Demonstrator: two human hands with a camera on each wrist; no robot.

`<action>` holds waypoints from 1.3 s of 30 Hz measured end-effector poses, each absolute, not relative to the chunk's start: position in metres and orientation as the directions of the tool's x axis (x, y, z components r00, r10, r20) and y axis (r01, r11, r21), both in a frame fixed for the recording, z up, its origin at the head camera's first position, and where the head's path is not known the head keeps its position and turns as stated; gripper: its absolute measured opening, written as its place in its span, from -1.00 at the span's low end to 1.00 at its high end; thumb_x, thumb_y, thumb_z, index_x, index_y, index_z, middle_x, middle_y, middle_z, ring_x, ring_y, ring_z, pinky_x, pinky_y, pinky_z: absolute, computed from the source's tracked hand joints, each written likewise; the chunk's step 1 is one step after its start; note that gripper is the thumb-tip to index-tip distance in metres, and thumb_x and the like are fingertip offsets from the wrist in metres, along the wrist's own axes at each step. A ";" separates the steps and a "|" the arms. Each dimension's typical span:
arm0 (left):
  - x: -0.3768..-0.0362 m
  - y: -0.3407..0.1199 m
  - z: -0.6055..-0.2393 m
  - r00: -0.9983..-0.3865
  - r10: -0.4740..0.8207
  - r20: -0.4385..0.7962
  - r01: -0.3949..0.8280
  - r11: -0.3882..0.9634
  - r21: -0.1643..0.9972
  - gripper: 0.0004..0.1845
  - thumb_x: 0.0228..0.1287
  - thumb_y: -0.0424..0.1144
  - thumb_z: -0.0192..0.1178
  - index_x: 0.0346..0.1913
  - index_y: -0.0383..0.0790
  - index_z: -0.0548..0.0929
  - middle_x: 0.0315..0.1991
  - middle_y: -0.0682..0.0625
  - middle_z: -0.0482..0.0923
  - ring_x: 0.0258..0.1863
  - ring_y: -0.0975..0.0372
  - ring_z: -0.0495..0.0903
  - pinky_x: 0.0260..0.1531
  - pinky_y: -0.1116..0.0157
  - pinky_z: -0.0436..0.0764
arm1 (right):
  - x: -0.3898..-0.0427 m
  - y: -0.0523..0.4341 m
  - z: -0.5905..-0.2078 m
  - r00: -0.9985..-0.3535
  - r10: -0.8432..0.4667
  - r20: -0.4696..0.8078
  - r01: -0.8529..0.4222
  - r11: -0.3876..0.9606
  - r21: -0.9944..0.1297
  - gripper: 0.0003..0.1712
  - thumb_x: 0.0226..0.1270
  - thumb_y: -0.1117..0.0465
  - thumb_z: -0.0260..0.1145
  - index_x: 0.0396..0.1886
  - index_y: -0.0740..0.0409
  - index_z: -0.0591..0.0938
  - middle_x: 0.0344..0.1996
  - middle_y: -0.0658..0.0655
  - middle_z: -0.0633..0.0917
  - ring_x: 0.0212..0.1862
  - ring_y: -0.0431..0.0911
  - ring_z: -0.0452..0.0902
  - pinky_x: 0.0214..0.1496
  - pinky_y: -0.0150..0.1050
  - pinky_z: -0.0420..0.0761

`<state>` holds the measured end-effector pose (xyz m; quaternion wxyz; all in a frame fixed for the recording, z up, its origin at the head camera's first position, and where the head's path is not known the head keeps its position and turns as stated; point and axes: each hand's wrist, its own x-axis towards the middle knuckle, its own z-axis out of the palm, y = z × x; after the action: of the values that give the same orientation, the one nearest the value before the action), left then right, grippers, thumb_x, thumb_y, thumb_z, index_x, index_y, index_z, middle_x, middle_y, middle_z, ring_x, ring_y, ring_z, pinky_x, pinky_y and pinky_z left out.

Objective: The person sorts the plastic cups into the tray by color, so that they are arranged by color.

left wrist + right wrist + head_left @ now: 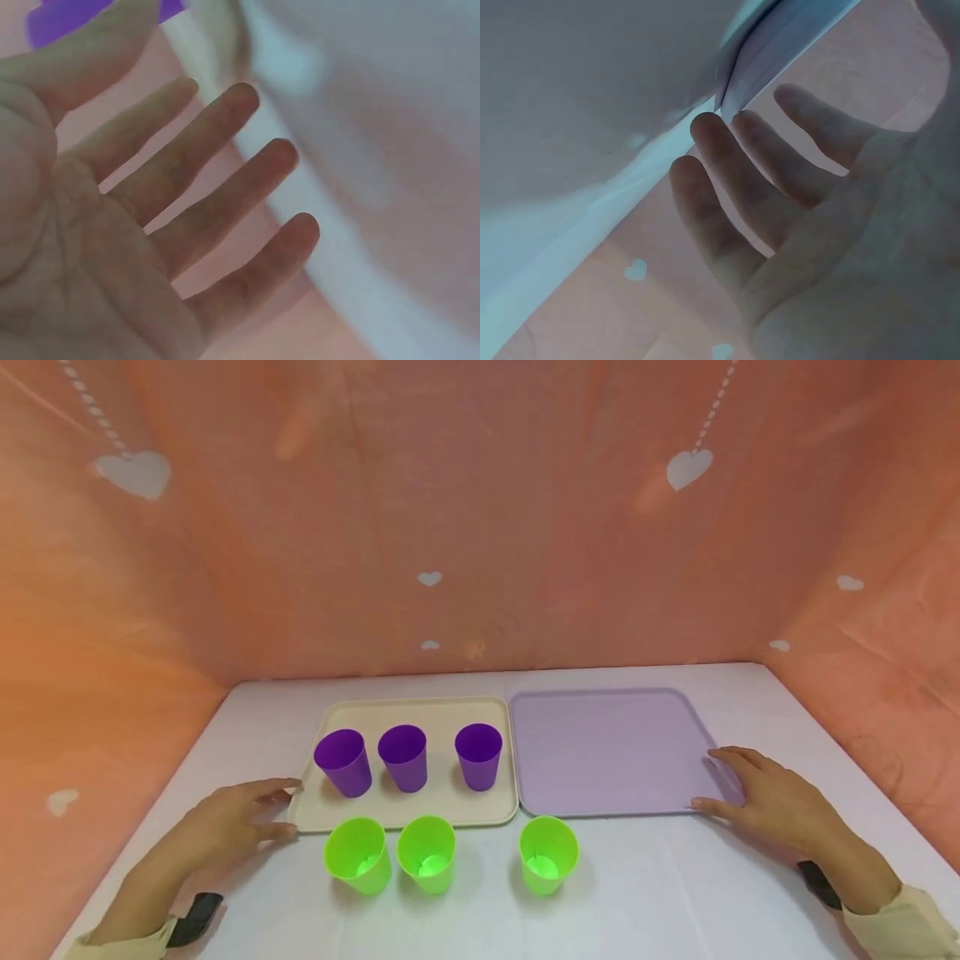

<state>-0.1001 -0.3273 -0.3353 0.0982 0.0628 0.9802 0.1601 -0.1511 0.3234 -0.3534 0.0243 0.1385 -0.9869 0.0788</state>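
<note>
- Head view: two trays side by side on a white table (637, 893), too close to tell a touch from a tiny gap.
- Cream tray (442, 714): holds left purple cup (348, 768), middle purple cup (406, 768) and right purple cup (480, 768). Stand in a row, mouth up, with the right one a bit apart.
- Look of these three: plain, deep purple, wide on top, thinner below. Too dark inside to see what is at the bottom.
- Lilac tray (607, 752): shows a smooth, flat top with round corners and a raised rim.
- Left green cup (363, 860), middle green cup (427, 856) and right green cup (549, 860): stand mouth up on the table, just in front of the trays. Look bright lime, with a bare, shiny bottom inside.
- Left hand (225, 827): grips nothing, with loose, spread fingers at the cream tray's left edge. Cannot tell if touching.
- Right hand (780, 797): grips nothing too, with fingers spread at the lilac tray's right edge. Cannot tell if touching.
- Behind: orange cloth (510, 527) with white hearts.
</note>
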 end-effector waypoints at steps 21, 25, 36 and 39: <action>-0.074 -0.273 -0.298 -0.861 0.506 -0.062 0.404 0.751 0.522 -0.03 -0.07 0.28 0.41 0.46 0.10 0.34 0.33 -0.01 0.49 0.24 -0.05 0.56 0.15 -0.19 0.54 | -0.147 0.335 -0.354 -0.977 -0.214 0.013 -0.213 0.964 -0.159 0.03 0.08 -0.43 0.38 0.31 0.23 0.46 0.22 0.37 0.52 0.12 0.30 0.57 -0.14 0.28 0.60; -0.073 -0.267 -0.301 -0.865 0.495 -0.081 0.377 0.749 0.545 -0.06 -0.05 0.25 0.42 0.45 0.08 0.37 0.40 -0.08 0.43 0.30 -0.10 0.50 0.17 -0.22 0.51 | -0.148 0.336 -0.356 -0.976 -0.216 0.007 -0.214 0.963 -0.166 0.09 0.04 -0.44 0.40 0.32 0.29 0.43 0.21 0.38 0.52 0.09 0.29 0.58 -0.16 0.26 0.60; -0.068 -0.264 -0.309 -0.869 0.491 -0.062 0.400 0.772 0.494 -0.20 0.09 0.29 0.32 0.41 0.16 0.41 0.35 -0.02 0.49 0.26 -0.01 0.56 0.17 -0.14 0.54 | -0.151 0.334 -0.357 -0.967 -0.255 0.020 -0.255 0.957 -0.135 0.13 0.08 -0.43 0.38 0.31 0.43 0.45 0.16 0.45 0.57 0.18 0.34 0.50 -0.01 0.29 0.57; -0.068 -0.263 -0.309 -0.870 0.490 -0.056 0.407 0.777 0.480 -0.22 0.10 0.31 0.31 0.39 0.17 0.42 0.32 0.05 0.51 0.23 0.06 0.58 0.17 -0.10 0.56 | -0.150 0.333 -0.358 -0.968 -0.251 0.010 -0.250 0.959 -0.133 0.14 0.08 -0.44 0.37 0.32 0.44 0.44 0.14 0.46 0.57 0.17 0.34 0.50 -0.01 0.30 0.57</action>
<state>-0.0678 -0.2635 -0.3090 0.0890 0.2387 0.9385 0.2330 -0.1499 0.3332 -0.3579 -0.0033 0.1264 -0.9897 0.0665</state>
